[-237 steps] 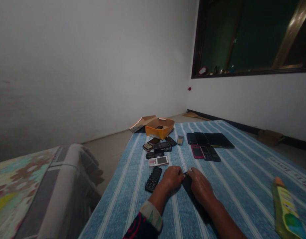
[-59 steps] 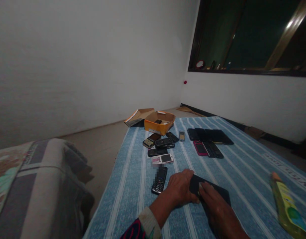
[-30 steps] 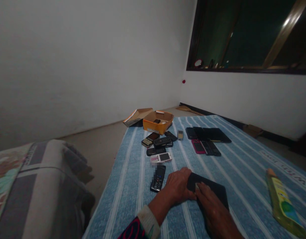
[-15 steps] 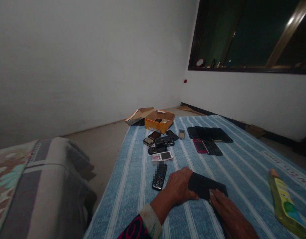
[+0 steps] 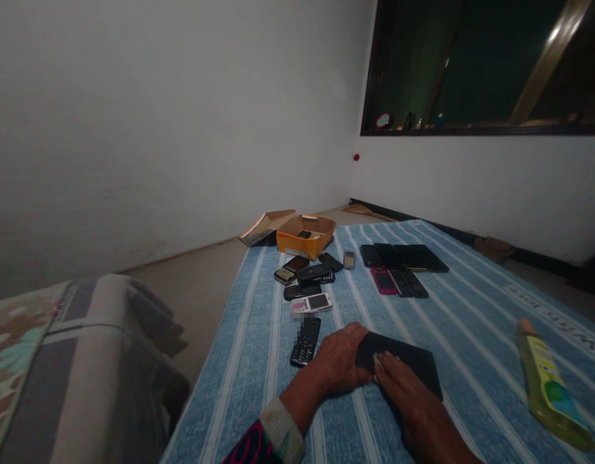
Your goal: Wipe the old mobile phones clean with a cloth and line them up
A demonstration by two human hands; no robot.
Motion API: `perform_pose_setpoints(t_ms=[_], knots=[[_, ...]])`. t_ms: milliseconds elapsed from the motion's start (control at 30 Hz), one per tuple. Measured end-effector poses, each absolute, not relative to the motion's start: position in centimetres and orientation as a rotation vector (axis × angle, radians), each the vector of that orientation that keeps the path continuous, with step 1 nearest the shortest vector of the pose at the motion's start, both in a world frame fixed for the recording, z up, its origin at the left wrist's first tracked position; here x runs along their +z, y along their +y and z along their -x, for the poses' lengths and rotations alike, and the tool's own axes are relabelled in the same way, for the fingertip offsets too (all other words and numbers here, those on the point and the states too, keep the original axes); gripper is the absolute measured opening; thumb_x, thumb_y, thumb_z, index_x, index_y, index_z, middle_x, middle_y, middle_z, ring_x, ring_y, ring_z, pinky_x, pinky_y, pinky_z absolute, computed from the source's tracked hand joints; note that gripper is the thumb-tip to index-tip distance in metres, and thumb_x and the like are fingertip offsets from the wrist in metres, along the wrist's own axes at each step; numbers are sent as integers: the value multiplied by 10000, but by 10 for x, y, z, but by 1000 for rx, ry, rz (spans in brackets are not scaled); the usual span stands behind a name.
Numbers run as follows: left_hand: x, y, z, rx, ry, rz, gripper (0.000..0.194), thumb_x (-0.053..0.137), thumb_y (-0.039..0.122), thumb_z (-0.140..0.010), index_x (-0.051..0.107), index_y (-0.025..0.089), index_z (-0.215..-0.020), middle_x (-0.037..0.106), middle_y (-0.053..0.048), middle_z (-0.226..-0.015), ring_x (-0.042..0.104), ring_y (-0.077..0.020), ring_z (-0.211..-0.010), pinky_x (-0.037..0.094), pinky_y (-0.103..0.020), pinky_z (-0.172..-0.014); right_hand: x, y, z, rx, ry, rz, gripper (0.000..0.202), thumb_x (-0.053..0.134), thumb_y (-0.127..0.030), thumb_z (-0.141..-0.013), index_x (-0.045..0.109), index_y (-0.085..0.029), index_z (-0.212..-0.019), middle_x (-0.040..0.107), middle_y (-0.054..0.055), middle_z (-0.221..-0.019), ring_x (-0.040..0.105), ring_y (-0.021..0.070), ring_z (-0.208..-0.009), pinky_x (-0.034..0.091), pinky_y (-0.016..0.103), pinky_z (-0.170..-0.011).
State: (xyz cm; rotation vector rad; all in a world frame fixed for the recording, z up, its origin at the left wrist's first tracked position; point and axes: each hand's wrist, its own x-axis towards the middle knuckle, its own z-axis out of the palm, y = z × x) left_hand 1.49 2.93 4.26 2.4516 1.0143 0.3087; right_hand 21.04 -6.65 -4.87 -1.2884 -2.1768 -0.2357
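Note:
A flat black tablet (image 5: 419, 362) lies on the blue striped cloth. My left hand (image 5: 336, 362) grips its left edge, thumb at the near side and fingers along the far side. Across the tablet's top lies my right hand (image 5: 407, 393), fingers together, pressing down a small pale cloth (image 5: 376, 368); most of that cloth is hidden under the fingers. Just left of my left hand is a black keypad phone (image 5: 305, 341). Beyond it sits a white and pink phone (image 5: 311, 303), with several dark phones (image 5: 314, 273) behind.
An open orange box (image 5: 304, 245) stands at the far end, its lid (image 5: 265, 229) beside it. Several dark devices (image 5: 423, 258) and a pink phone (image 5: 384, 281) form rows to the right. A yellow-green bottle (image 5: 551, 390) lies at right. A draped blanket (image 5: 104, 348) is at left.
My right hand has slid left across the tablet with the pale cloth, toward my left hand. My left hand keeps its hold. The view has shifted slightly.

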Motion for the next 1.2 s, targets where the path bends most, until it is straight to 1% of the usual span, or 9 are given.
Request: perform_pose_setpoints(t_ms=[100,167,333,500,600,667,867,1033,1200], knots=[[44,30,-15,288,1051,-2435,575,742,429,-667,475,250,-1144,581,-33,-1153,591,-251,-1041,460,-330,-878,-56,-79,-235,-249,-2170,1303,880,285,113,-723,239,-275,-1512,406,58,-1492,381,235,-1366,466,434,-1043],[45,30,-15,291,1048,-2433,583,752,424,-654,482,246,-1138,588,-30,-1126,601,-247,-1009,466,-327,-854,-62,-86,-252,-231,-2164,1325,884,295,102,-727,216,-286,-1517,377,42,-1509,370,240,-1374,437,452,-1067],[46,30,-14,301,1039,-2409,569,768,417,-643,494,250,-1112,593,-23,-1096,605,-241,-984,465,-323,-845,-67,-86,-263,-206,-2187,1312,872,302,90,-732,237,-297,-1511,362,21,-1515,392,237,-1362,441,434,-1066],[45,30,-14,305,1016,-2433,604,767,420,-650,475,245,-1149,574,-38,-1152,586,-247,-1032,459,-328,-876,-51,-68,-233,-271,-2254,1221,866,331,93,-722,229,-232,-1518,362,81,-1509,384,244,-1363,462,405,-1049],[44,31,-14,330,974,-2433,532,722,415,-701,477,242,-1140,572,-40,-1160,572,-241,-1057,451,-332,-899,-39,-55,-215,-303,-2335,1157,840,375,82,-721,272,-196,-1508,386,101,-1492,388,240,-1359,466,375,-1044],[44,32,-13,358,939,-2428,487,697,382,-721,480,226,-1129,575,-46,-1144,574,-236,-1039,455,-333,-890,-34,-50,-207,-365,-2312,1113,819,371,76,-738,258,-170,-1511,414,118,-1471,397,237,-1353,474,374,-1034],[47,34,-13,369,926,-2381,556,752,347,-669,486,221,-1142,572,-40,-1134,570,-239,-1027,461,-336,-868,-31,-61,-218,-438,-2332,1097,768,334,64,-791,212,-143,-1521,479,143,-1427,406,248,-1349,506,385,-996],[51,35,-12,345,924,-2369,610,780,319,-637,488,226,-1165,564,-34,-1155,564,-241,-1041,455,-339,-877,-35,-76,-249,-413,-2319,1137,656,347,-11,-880,272,-182,-1508,450,105,-1458,398,226,-1359,480,359,-1021],[56,35,-14,324,938,-2339,611,762,270,-634,491,208,-1177,556,-45,-1161,553,-240,-1047,448,-347,-900,-31,-76,-250,-424,-2267,1136,602,351,-8,-884,378,-180,-1460,507,101,-1416,420,215,-1345,485,352,-1018]])
